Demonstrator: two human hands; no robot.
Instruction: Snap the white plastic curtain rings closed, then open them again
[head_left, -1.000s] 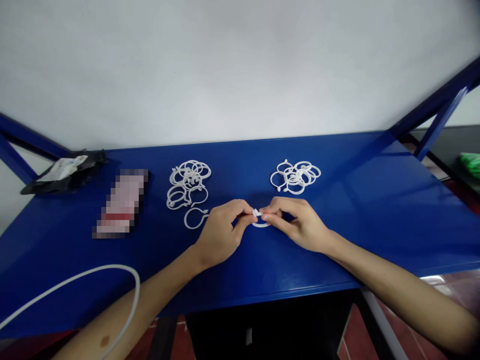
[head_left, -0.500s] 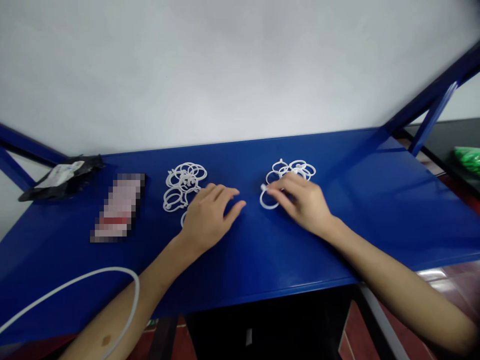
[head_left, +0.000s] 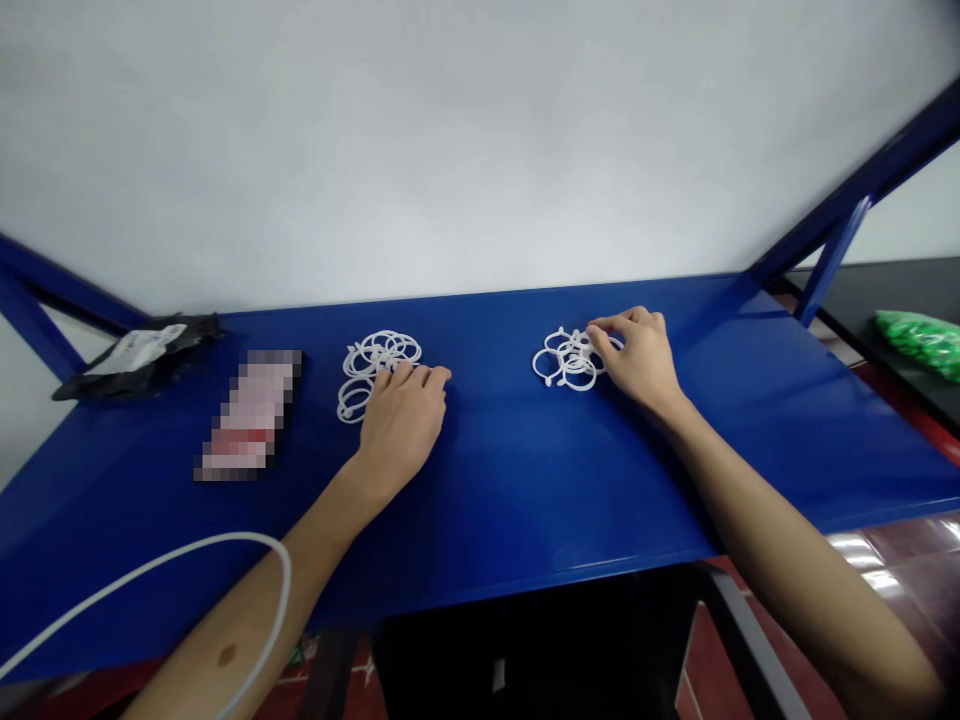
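Note:
My left hand (head_left: 405,420) is over the near right side of a pile of white plastic rings (head_left: 382,345). Its fingers curl downward and close together; the thumb and whatever they hold, if anything, are hidden. At the right edge of a second, smaller cluster of white rings (head_left: 574,370) is my right hand (head_left: 637,355). Its thumb and forefinger pinch at a white ring (head_left: 615,342) there, partly covered by the fingers. Small knobs stick out from several of the rings, which overlap flat on the blue table (head_left: 495,480).
Left of the rings lies a pixelated flat rectangular thing (head_left: 251,410). A black plastic package (head_left: 142,355) with a white label sits at the back left. A white cable (head_left: 187,545) loops over my left forearm. Green bagged stuff (head_left: 919,340) rests on a dark surface at right.
My right hand has moved right and away from me, from the cluster's near side to its right edge. The left hand's fingers have drawn in over the left pile. The view has shifted slightly.

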